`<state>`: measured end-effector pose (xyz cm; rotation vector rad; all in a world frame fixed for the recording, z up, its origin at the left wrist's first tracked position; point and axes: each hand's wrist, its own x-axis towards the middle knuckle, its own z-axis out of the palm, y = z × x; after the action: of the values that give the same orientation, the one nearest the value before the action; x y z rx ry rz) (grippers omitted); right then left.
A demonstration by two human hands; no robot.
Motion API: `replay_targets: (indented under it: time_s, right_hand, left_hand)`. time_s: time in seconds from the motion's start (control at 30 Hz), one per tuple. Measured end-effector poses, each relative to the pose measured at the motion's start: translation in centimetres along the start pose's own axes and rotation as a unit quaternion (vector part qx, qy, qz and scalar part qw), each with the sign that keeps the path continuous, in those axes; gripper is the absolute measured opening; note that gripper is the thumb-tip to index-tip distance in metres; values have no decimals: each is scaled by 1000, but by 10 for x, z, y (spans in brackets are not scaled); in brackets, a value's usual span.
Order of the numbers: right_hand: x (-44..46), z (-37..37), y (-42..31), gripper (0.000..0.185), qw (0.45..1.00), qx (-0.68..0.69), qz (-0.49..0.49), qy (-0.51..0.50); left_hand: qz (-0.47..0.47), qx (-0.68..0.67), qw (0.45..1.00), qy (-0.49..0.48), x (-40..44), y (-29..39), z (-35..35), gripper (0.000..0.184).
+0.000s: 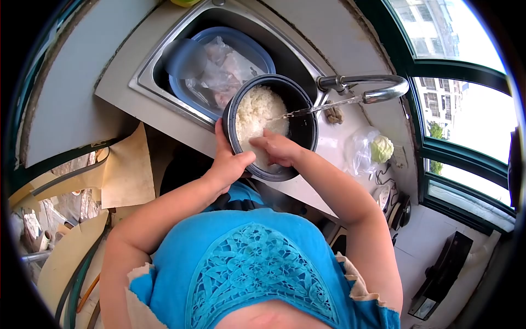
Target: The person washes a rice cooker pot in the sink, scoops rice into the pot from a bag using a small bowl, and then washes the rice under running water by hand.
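My left hand (227,162) grips the near-left rim of a dark rice cooker pot (313,129), thumb outside and fingers against its wall. The pot is tilted over the front edge of the sink. White rice (257,107) lies inside it in cloudy water. My right hand (276,148) reaches into the pot, fingers partly spread at the rice surface, fingertips partly hidden. A stream of water (329,106) runs from the curved faucet (383,94) into the pot.
In the steel sink (159,63) sits a blue basin (263,52) holding a plastic bag of pale pink meat (230,68). On the counter to the right are a cabbage (382,148), a clear plastic bag (359,153) and a brown lump (334,113). Windows line the right side.
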<state>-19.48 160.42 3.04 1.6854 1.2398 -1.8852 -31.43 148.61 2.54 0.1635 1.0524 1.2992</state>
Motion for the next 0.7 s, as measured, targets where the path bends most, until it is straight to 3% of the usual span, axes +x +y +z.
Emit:
replay_targets:
  time_s: [0.13,0.23,0.3,0.37,0.5,0.53,0.63,0.67,0.7]
  right_hand:
    - [-2,12,-20,38,922,356,-42,-144]
    - [-19,-6,-30,43,896,369,-208,-136]
    - [-26,-14,-34,51,935,190,-282,105]
    - [24,-42,-17,48,916,13,-322,237]
    - [51,-26,-41,44,960,-35,-165,225]
    - [52,-17,-42,48,959,-71,-191,195]
    - [18,-1,-61,49,965,-195,-146,96]
    - [26,-1,-51,51,979,-142,-147,20]
    - [21,0,-48,42,968,-192,-161,-5]
  left_hand:
    - [3,7,1000,-12,2,1,-5,102]
    - [-1,-3,1000,-6,0,6,0,102]
    - [14,4,1000,4,0,5,0,102]
    - [14,15,1000,9,3,2,-1,103]
    - [8,26,1000,15,6,2,1,103]
    - [12,34,999,17,6,3,1,103]
    - [15,17,1000,15,7,-1,2,102]
    - [-8,10,1000,13,6,0,4,102]
    - [-30,3,1000,8,3,6,6,102]
